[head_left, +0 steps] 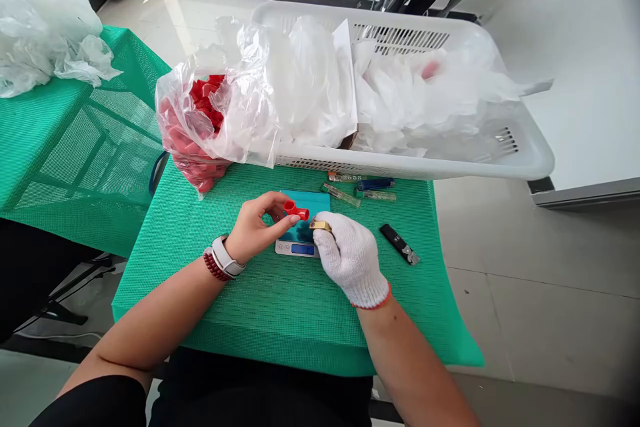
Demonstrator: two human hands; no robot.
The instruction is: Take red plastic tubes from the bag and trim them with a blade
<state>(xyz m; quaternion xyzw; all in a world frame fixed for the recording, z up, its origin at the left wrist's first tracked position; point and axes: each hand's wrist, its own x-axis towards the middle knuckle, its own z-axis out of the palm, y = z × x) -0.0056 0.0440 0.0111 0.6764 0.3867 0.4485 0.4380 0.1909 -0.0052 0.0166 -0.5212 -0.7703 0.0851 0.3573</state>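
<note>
Left hand (255, 230): bare, partly closed, thumb and fingers pinching a red T-shaped pipe fitting (297, 211). One round mouth of the fitting faces up, another points toward the right hand. Grey-white watch (226, 257) and dark red bead bracelet (215, 267) at the wrist.

Right hand (349, 257): white knit glove, orange hem, fingers curled in. Grips a small brass-coloured metal piece (321, 225) between thumb and forefinger; most of it hidden, exact kind unclear. Its exposed end lies just beside the fitting, a narrow gap between.

Both hands over a digital scale (300, 233), blue platform, lit display nearest the wearer. Cannot tell whether either hand touches it. Scale sits on green mesh cloth (280, 307).

Beyond the right hand: clear lighters (341, 195), a blue lighter (376, 184). To its right, a black item with metal end (399, 243). Bag of red fittings (200, 127) beside the white basket (415, 163).
</note>
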